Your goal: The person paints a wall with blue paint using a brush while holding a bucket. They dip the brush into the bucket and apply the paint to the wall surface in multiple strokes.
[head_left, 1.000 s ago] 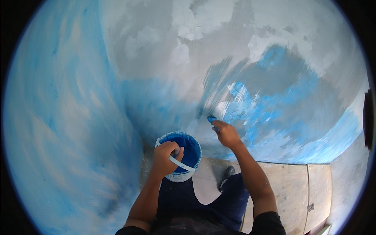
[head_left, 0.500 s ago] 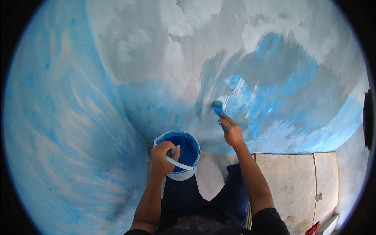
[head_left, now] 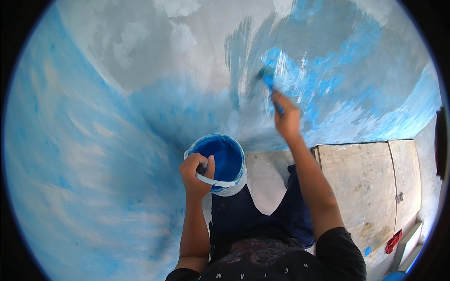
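Our closed left hand (head_left: 197, 172) grips a bucket's (head_left: 237, 183) handle (head_left: 220, 182), our closed right hand (head_left: 287, 114) a brush (head_left: 267, 76). Pale letters (head_left: 242, 276) cross our shirt (head_left: 338, 253).

The T-shirt (head_left: 286, 264) is black (pale-lettered) — trousers (head_left: 234, 210) navy.

Right hand (head_left: 287, 114) reaches farther forward than left hand (head_left: 197, 173).
Both are curled in a grip; the left forearm (head_left: 194, 229) points straight ahead, while the right forearm (head_left: 310, 171) slants forward and inward.
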`<act>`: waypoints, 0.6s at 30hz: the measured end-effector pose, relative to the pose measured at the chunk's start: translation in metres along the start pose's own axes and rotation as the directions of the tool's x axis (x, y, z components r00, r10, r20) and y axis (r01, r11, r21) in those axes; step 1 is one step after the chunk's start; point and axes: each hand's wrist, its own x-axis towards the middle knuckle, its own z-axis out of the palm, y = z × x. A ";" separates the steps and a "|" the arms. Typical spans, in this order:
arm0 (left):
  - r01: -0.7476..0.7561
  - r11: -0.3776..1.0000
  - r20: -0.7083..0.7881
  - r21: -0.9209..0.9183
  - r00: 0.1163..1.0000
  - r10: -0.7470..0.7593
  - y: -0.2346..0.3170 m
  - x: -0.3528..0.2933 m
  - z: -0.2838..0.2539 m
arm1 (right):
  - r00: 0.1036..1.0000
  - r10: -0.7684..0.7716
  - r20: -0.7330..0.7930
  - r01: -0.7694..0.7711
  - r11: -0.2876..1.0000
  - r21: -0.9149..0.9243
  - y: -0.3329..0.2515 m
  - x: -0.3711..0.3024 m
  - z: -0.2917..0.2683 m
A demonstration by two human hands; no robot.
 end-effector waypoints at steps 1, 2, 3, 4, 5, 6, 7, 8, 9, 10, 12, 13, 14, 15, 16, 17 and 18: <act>-0.009 1.000 -0.003 -0.006 1.000 0.009 0.000 0.001 0.002 | 0.996 0.019 0.082 -0.018 1.000 -0.019 0.011 -0.025 0.010; -0.015 1.000 -0.008 -0.010 1.000 0.015 -0.001 0.001 0.003 | 0.972 0.100 0.215 -0.108 0.994 0.026 0.015 -0.045 0.017; -0.024 1.000 -0.010 -0.008 1.000 0.024 -0.001 0.002 0.003 | 0.921 0.170 0.351 -0.205 0.977 0.065 0.013 -0.055 0.022; -0.033 0.999 -0.013 -0.009 0.999 0.033 0.002 0.004 0.005 | 0.922 0.161 0.351 -0.186 0.982 0.039 0.019 -0.057 0.021; -0.044 0.999 -0.007 0.000 0.999 0.044 0.002 0.005 0.005 | 0.924 0.157 0.347 -0.175 0.984 0.020 0.023 -0.056 0.019; -0.066 0.998 -0.001 -0.015 0.998 0.066 0.003 0.010 0.009 | 0.930 0.151 0.334 -0.163 0.987 0.009 0.025 -0.049 0.021; -0.072 0.997 0.005 0.000 0.997 0.072 0.004 0.008 0.007 | 0.950 0.196 0.245 -0.210 0.977 0.033 0.007 -0.029 0.019; -0.077 0.997 0.005 0.015 0.997 0.077 0.004 0.006 0.002 | 0.968 0.186 0.166 -0.206 0.972 0.113 -0.012 -0.004 0.015; -0.066 0.997 0.006 0.025 0.998 0.066 0.002 0.006 0.000 | 1.000 0.028 -0.001 -0.027 0.995 0.098 -0.021 0.017 0.008; -0.046 0.998 0.006 0.030 0.999 0.046 0.001 0.002 -0.001 | 0.993 -0.037 -0.111 0.048 0.994 0.098 -0.036 0.037 0.002; -0.017 1.000 -0.008 0.020 1.000 0.018 -0.001 -0.001 0.000 | 0.971 -0.078 -0.224 0.088 0.995 0.036 -0.052 0.061 0.003; 0.000 1.000 -0.013 0.011 1.000 0.000 0.000 -0.002 -0.001 | 0.964 -0.074 -0.256 0.082 0.996 0.019 -0.053 0.063 0.004; 0.014 1.000 -0.021 0.002 1.000 -0.013 0.001 -0.002 -0.002 | 0.972 -0.063 -0.224 0.068 0.998 0.013 -0.048 0.057 0.011; 0.006 1.000 -0.017 -0.006 1.000 -0.006 0.002 0.000 0.000 | 0.979 -0.054 -0.197 0.054 0.999 -0.004 -0.036 0.045 0.019; 0.000 1.000 -0.018 -0.006 1.000 0.000 0.002 0.001 0.000 | 0.983 -0.065 -0.169 0.063 0.998 -0.015 -0.029 0.023 0.030; -0.005 1.000 -0.021 -0.007 1.000 0.005 0.001 0.002 0.001 | 0.997 0.000 -0.077 -0.002 1.000 -0.030 -0.024 -0.003 0.040; -0.010 1.000 -0.020 -0.015 1.000 0.010 0.001 0.003 0.004 | 1.000 0.011 -0.001 -0.011 1.000 -0.028 -0.014 -0.029 0.050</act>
